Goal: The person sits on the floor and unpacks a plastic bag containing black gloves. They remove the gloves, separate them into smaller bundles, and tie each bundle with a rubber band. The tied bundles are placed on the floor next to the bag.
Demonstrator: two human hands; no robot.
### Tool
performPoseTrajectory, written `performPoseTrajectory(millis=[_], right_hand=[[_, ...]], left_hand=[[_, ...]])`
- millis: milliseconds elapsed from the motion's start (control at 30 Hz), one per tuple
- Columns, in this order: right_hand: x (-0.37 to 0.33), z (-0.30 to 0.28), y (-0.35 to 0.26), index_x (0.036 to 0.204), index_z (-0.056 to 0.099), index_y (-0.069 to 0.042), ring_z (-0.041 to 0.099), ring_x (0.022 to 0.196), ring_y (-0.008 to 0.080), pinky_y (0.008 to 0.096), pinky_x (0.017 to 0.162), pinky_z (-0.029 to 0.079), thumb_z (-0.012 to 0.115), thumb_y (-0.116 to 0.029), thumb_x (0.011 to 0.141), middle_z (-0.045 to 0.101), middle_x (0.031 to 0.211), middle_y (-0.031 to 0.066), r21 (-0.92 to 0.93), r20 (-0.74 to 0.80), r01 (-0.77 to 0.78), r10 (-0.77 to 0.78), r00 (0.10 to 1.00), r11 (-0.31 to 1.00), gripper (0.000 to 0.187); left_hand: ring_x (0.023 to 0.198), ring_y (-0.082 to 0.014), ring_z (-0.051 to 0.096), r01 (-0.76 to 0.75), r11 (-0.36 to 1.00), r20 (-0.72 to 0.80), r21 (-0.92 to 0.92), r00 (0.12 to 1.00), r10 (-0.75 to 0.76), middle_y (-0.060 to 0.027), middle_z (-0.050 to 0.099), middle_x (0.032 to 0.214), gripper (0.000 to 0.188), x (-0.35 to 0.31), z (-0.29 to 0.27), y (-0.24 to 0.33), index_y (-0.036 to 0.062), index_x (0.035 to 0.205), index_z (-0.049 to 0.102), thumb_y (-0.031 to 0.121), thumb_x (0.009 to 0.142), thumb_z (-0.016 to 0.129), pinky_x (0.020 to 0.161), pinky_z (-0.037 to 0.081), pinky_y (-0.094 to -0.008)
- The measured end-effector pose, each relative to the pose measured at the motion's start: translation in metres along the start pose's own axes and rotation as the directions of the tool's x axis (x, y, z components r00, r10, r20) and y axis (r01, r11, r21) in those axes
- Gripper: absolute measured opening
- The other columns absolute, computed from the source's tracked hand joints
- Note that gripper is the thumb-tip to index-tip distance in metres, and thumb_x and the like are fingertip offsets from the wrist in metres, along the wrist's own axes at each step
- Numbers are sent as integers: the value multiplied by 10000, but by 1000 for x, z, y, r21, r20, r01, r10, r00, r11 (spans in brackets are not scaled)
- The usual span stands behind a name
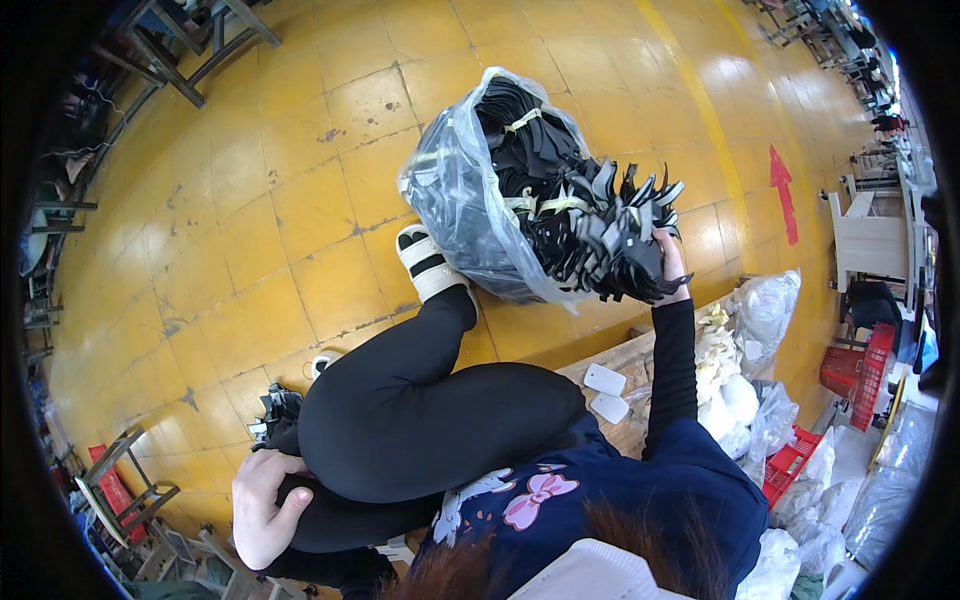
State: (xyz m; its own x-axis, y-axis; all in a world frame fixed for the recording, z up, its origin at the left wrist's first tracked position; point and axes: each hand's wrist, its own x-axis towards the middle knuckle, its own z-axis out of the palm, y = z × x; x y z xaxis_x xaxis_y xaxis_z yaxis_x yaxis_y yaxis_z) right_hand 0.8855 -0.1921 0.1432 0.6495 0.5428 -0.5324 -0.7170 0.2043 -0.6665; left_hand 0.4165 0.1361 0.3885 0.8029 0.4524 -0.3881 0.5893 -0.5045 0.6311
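Note:
A large clear plastic bag [455, 190] stands on the floor by my white sandal, its mouth facing right. Inside are stacked dark fabric pieces [505, 110], tied in bundles with pale bands. At the bag's mouth my right hand [674, 262] grips the right side of a bundle of black and grey fabric pieces [600, 235], its fingers partly hidden behind them. My left hand [268, 507] rests against my lower leg with the thumb apart; some fingertips are out of sight. Just beyond it lies a small heap of black pieces [278, 415].
Two white cards [606, 393] lie on a wooden board [640, 375] beside my hip. To the right are plastic bags [768, 310] and red crates [790, 465]. A wooden stool [125, 485] stands at lower left. Yellow floor tiles bear a red arrow [783, 195].

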Motion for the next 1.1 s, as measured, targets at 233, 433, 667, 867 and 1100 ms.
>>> performPoseTrajectory(millis=[233,433,667,867,1100], right_hand=[[-13,-4,17,1211,606,-63,683,947,226,363,853,556,576,-348,938,690,1103,98,76,-98,-62,70,993,995,396],[2,82,-16,1225,525,-79,551,684,110,304,681,515,642,-267,931,693,1028,127,-543,-2,53,-65,998,838,368],[27,271,91,1292,520,-39,621,928,155,306,853,500,681,-299,912,613,1123,102,-710,525,377,90,846,595,489],[-22,251,125,1153,623,-24,656,877,112,256,806,514,663,-195,926,684,961,66,-489,745,551,-5,667,676,287],[-24,76,68,1048,686,-20,667,801,130,274,743,524,654,-120,892,705,885,81,-833,88,276,-378,922,480,188]], left_hand=[[815,-354,576,6,1000,74,5,997,-7,-138,633,805,270,14,-9,3,1,902,631,267,871,662,742,455,-407],[848,-323,586,-108,979,92,172,991,93,-104,636,835,280,39,-33,45,18,1014,643,183,800,718,814,452,-408],[1090,-335,569,-368,908,366,199,888,279,-120,627,1061,420,62,-25,96,40,1135,644,197,763,761,951,445,-431],[1150,-319,549,-367,914,357,175,888,288,-96,608,1149,394,54,-21,81,52,1122,664,162,757,764,973,433,-429],[1082,-306,551,-207,938,279,278,952,127,-91,598,1128,273,79,-11,88,74,1059,684,131,795,726,952,432,-398]])
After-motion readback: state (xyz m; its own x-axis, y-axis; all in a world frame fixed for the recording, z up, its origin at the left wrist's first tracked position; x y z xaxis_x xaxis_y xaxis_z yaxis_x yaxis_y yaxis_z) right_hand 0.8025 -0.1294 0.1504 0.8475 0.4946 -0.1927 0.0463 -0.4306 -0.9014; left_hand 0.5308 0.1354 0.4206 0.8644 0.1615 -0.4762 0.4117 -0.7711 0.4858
